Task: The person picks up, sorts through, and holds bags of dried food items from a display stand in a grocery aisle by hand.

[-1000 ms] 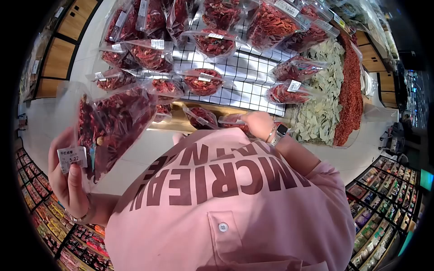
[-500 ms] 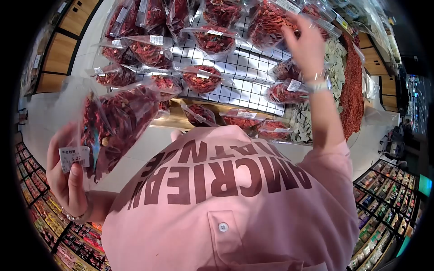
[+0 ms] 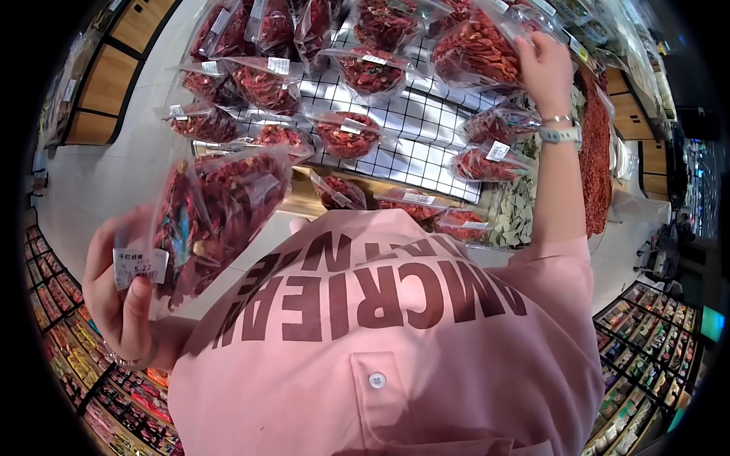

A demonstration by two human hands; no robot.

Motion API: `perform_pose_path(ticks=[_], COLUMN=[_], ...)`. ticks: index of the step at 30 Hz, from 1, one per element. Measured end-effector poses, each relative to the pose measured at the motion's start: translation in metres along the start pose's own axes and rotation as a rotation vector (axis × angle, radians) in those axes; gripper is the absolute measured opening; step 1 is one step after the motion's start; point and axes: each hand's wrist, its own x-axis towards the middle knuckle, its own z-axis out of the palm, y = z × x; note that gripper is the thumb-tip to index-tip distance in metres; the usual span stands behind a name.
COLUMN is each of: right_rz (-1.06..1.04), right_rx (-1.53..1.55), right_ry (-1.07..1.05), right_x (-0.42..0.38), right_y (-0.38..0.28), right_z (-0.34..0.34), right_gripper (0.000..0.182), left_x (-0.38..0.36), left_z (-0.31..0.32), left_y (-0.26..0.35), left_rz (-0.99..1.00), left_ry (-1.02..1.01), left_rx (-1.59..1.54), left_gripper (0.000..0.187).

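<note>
My left hand (image 3: 118,304) is closed on a clear plastic bag of dried red chillies (image 3: 220,220), its thumb by the white price label (image 3: 141,266). The bag hangs tilted in front of my shirt, left of the display rack. At the upper right my right hand (image 3: 549,76), with a watch on the wrist, is closed at the right edge of another bag of dried chillies (image 3: 479,49). That bag lies over the rack, and part of the fingertips is hidden.
Several more bagged chillies (image 3: 346,135) lie on the black wire rack (image 3: 422,144). Right of it are loose dried leaves (image 3: 509,209) and a heap of red peppercorn-like spice (image 3: 597,167). Wooden cabinets (image 3: 99,87) stand at left, stocked shelves (image 3: 646,357) at lower right.
My right hand has moved right, onto the edge of the upper bag, which appears shifted slightly. My left hand and its bag have moved a little right.
</note>
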Motion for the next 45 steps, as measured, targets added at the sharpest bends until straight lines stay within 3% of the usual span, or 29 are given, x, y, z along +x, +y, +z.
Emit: perform_pose_path(ticks=[2, 5, 9, 15, 18, 23, 29, 35, 41, 45], right_rz=[0.021, 0.203, 0.344, 0.333, 0.128, -0.022, -0.089, -0.064, 0.014, -0.064], right_rx=[0.071, 0.432, 0.766, 0.649, 0.491, 0.292, 0.121, 0.221, 0.192, 0.159], right_ry=[0.059, 0.085, -0.077, -0.361, -0.453, -0.718, -0.825, -0.787, -0.899, -0.918], right_x=[-0.011, -0.032, -0.053, -0.083, -0.087, -0.095, -0.09, -0.098, -0.096, -0.093], right_y=[-0.007, -0.013, -0.032, -0.04, -0.039, -0.041, -0.058, -0.05, -0.05, -0.047], right_z=[-0.023, -0.042, -0.057, -0.03, -0.005, 0.027, 0.02, 0.027, 0.02, 0.022], right_gripper=[0.027, 0.023, 0.02, 0.019, 0.018, 0.019, 0.019, 0.016, 0.014, 0.017], left_x=[0.002, 0.004, 0.004, 0.008, 0.009, 0.012, 0.014, 0.02, 0.027, 0.029], left_z=[0.0, 0.0, 0.001, 0.002, 0.002, 0.005, 0.006, 0.007, 0.011, 0.011], left_y=[0.0, -0.002, -0.005, -0.009, -0.007, -0.007, -0.006, -0.005, -0.003, -0.002], left_rz=[0.012, 0.024, 0.05, 0.085, 0.07, 0.087, 0.06, 0.062, 0.053, 0.051], left_ry=[0.001, 0.001, 0.017, -0.026, -0.053, -0.053, -0.079, -0.1, -0.128, -0.117], left_rx=[0.02, 0.028, 0.02, 0.01, 0.013, 0.003, -0.013, -0.033, -0.035, -0.036], left_gripper=[0.034, 0.034, 0.034, 0.033, 0.033, 0.033, 0.034, 0.033, 0.035, 0.036])
